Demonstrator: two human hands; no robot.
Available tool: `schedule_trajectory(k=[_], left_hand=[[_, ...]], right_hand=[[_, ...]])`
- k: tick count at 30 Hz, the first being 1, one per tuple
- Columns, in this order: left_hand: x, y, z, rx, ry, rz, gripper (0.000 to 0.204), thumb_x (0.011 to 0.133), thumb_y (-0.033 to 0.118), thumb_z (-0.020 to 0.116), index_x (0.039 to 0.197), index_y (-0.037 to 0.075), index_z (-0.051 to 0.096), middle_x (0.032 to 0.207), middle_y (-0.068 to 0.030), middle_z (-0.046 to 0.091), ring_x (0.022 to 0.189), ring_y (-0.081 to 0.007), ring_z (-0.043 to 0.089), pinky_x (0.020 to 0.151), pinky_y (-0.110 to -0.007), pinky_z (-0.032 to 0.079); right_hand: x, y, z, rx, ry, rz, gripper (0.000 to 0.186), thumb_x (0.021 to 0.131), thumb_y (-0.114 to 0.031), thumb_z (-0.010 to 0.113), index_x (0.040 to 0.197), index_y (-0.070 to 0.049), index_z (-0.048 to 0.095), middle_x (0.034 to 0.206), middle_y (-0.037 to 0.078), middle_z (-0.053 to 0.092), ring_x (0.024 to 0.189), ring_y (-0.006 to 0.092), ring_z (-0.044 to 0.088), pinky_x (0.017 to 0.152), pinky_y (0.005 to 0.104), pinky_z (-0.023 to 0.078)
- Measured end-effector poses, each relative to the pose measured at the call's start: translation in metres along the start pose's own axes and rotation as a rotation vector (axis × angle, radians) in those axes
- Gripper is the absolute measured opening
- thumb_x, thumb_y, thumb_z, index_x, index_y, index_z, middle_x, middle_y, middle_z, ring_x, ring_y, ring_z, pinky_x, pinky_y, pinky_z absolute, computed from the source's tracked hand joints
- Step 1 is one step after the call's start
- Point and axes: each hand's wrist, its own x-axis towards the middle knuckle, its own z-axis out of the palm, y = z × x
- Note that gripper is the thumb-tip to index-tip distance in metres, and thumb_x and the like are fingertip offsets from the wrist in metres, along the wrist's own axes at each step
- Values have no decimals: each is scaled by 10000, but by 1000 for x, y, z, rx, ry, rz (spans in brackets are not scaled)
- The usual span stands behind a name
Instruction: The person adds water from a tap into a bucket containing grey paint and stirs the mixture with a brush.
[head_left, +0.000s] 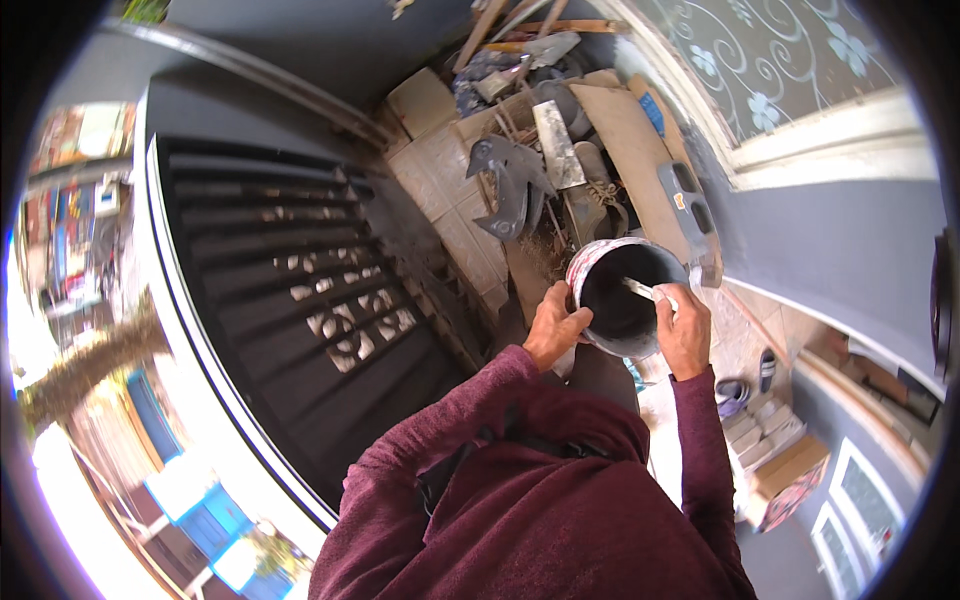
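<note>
A round bucket (640, 258) with a red-and-white patterned outside and a grey inside is held in front of my body. Dark contents show within it. The fingers of my left hand (557, 325) are closed on the near left side of its rim. With my right hand (684, 330) I grip a pale stick (637, 288) at the right of the bucket. The stick slants down and left into the opening; whether its far end carries bristles cannot be made out.
Scrap wood, cardboard (628, 150) and a grey plastic shell (510, 185) lie piled ahead. A black slatted gate (270, 270) stands left. At right are a grey wall (840, 240), a patterned window (780, 60), slippers (733, 395) and a cardboard box (788, 470).
</note>
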Motion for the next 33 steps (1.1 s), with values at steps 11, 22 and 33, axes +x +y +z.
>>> schedule_trajectory(k=[11,22,33], left_hand=[[-56,-26,48,-447,308,5,297,797,67,537,1049,-66,452,958,-130,540,809,-188,590,689,-353,587],[-82,-64,51,-596,529,43,246,790,32,542,1011,-36,458,935,-100,508,787,-156,564,631,-309,581],[-96,-89,92,-809,766,51,230,801,29,532,995,-38,428,924,-125,535,810,-205,627,688,-375,605]], right_hand=[[27,-4,-4,25,-359,-428,59,827,-30,555,880,-20,580,824,158,600,758,367,600,648,442,471],[13,-29,25,73,-484,-589,58,847,-56,565,872,-8,586,811,159,610,743,365,610,638,427,477],[14,-25,45,128,-653,-780,38,848,-47,579,868,-14,576,819,152,589,740,359,599,627,422,473]])
